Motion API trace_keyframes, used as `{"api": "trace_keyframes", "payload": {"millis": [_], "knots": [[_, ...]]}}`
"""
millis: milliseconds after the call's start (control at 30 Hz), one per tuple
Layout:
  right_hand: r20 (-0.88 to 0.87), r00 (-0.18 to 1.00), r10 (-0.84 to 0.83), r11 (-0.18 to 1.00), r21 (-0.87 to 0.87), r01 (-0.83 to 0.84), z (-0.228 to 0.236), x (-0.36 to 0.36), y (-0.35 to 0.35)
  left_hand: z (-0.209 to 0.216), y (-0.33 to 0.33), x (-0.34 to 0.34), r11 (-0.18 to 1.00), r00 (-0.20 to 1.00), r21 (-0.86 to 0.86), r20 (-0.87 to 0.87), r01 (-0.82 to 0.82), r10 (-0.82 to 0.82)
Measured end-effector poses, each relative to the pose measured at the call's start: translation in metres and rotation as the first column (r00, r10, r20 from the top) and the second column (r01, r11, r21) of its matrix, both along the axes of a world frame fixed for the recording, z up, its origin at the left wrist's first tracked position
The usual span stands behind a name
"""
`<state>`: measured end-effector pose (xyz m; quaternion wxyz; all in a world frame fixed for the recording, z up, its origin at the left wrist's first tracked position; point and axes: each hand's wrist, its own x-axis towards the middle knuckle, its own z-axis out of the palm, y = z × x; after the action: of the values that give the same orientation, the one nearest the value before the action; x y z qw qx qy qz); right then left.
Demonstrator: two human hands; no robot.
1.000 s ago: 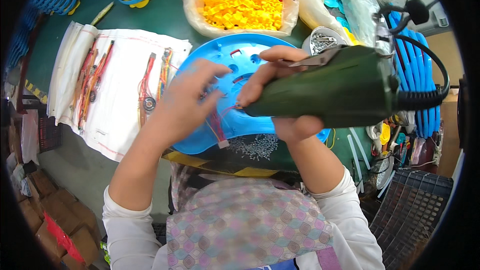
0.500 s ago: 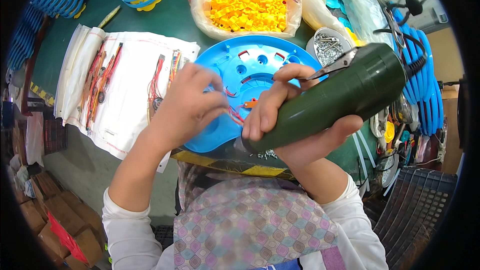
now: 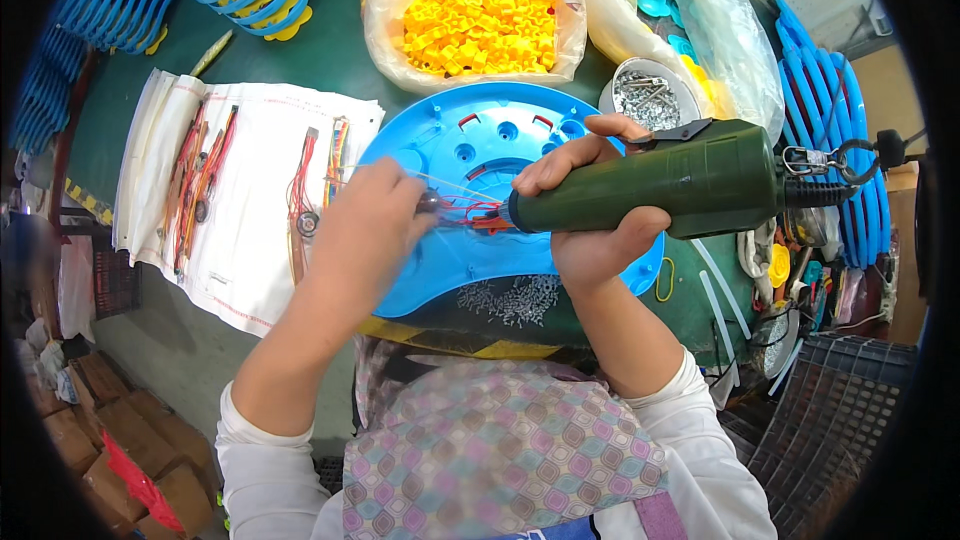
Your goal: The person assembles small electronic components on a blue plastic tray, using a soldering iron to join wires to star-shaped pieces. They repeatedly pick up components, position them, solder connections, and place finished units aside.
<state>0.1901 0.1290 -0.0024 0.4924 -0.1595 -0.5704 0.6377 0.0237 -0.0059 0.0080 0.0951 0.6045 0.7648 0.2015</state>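
Observation:
A dark green electric screwdriver (image 3: 660, 180) lies level across my right hand (image 3: 590, 210), which is closed round its front part. Its tip is over a light blue plastic shell (image 3: 420, 285) on the table, close to a small orange-red part (image 3: 490, 223) there. My left hand (image 3: 370, 230) is closed over the left side of the shell. At its fingertips shows a small dark round piece (image 3: 429, 201), joined to thin red wires (image 3: 465, 206) that run to the orange-red part. Part of the wires is hidden by my fingers.
Loose screws (image 3: 510, 300) lie before the shell; a white bowl (image 3: 655, 70) holds more. A bag of yellow and red star-shaped pieces (image 3: 480, 20) stands behind. Wire bundles (image 3: 200, 180) rest on white sheets (image 3: 260, 130) at left. Blue frames (image 3: 850, 160) stack at right.
The screwdriver has swung from a slant to level, its tip now over the shell by the orange-red part. My left hand has moved slightly down and left. The loose screws have come into view.

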Motion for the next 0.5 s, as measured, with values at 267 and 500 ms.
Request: {"api": "trace_keyframes", "payload": {"millis": [267,500], "knots": [[-0.119,0.991,-0.063,0.997,-0.051,0.058,0.013,0.016,0.012,0.021,0.018,-0.002,0.973,0.963,0.215,0.234,0.080,-0.131],[-0.298,0.939,-0.175,0.984,-0.014,0.179,0.029,0.050,0.039,0.019,0.106,0.031,0.982,0.771,0.174,0.614,0.077,-0.169]]}}
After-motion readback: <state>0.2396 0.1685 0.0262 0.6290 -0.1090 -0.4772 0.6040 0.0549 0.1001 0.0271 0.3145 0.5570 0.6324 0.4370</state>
